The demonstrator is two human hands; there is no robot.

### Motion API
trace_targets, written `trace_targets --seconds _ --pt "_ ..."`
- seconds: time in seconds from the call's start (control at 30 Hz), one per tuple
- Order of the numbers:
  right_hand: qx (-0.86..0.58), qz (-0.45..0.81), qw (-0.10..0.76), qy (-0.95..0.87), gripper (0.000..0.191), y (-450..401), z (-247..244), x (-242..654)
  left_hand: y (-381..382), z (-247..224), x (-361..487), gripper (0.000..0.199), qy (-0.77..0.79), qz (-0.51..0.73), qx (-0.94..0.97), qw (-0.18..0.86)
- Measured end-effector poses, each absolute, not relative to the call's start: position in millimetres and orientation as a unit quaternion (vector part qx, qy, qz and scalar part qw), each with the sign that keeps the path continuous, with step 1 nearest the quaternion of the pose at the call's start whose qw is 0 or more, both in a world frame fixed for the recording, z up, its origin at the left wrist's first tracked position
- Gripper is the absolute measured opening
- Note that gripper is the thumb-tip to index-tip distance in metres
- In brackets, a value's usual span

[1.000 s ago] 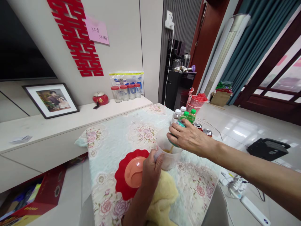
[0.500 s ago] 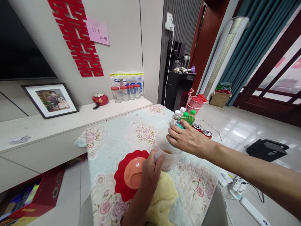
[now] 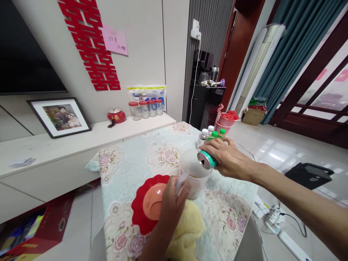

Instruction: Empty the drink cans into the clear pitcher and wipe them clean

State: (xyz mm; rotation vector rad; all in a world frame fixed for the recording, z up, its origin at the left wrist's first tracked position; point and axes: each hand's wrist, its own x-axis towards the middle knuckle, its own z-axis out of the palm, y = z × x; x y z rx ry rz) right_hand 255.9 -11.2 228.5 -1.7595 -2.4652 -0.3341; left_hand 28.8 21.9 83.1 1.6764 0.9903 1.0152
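My left hand is closed round the handle of a translucent plastic jug, which has some brownish liquid inside. In my right hand is a teal drink can, tipped over the jug's rim with its opened top facing left and down. No stream from the can is visible. A red scalloped plate holding an orange dish lies left of my left hand. Under my left wrist, a yellow cloth lies crumpled on the table.
White-capped and green-capped bottles stand behind my right hand. A flowered cloth covers the table. On the cabinet behind are red-lidded jars, a red pot and a framed photo. Power strips lie on the floor at right.
My right hand has turned and shifted slightly right, so the can's top now shows beneath my fingers. My left hand stays on the jug's handle.
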Motion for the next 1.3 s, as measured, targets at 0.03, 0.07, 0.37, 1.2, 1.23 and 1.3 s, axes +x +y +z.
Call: trace_targets --seconds 0.03,0.07,0.37,1.2,1.23,1.3 --pt "-0.589 -0.078 0.078 -0.801 0.059 -12 227 260 21 83 29 0.041 0.402 0.420 0.674 0.455" --pt "-0.602 -0.047 0.109 -0.790 0.062 -13 227 264 20 83 28 0.042 0.399 0.431 0.672 0.452" --pt "-0.638 0.224 0.420 -0.605 0.081 -87 221 241 -9 112 -6 0.045 0.359 0.490 0.723 0.329" --pt "-0.751 0.173 0.523 -0.364 0.036 -120 53 234 95 82 -162 0.081 0.629 0.319 0.697 0.128" --pt "-0.767 0.143 0.532 -0.330 0.040 -117 43 252 111 75 -163 0.083 0.637 0.301 0.701 0.110" --pt "-0.783 0.090 0.550 -0.275 0.052 -110 25 286 136 63 -163 0.084 0.643 0.268 0.710 0.105"
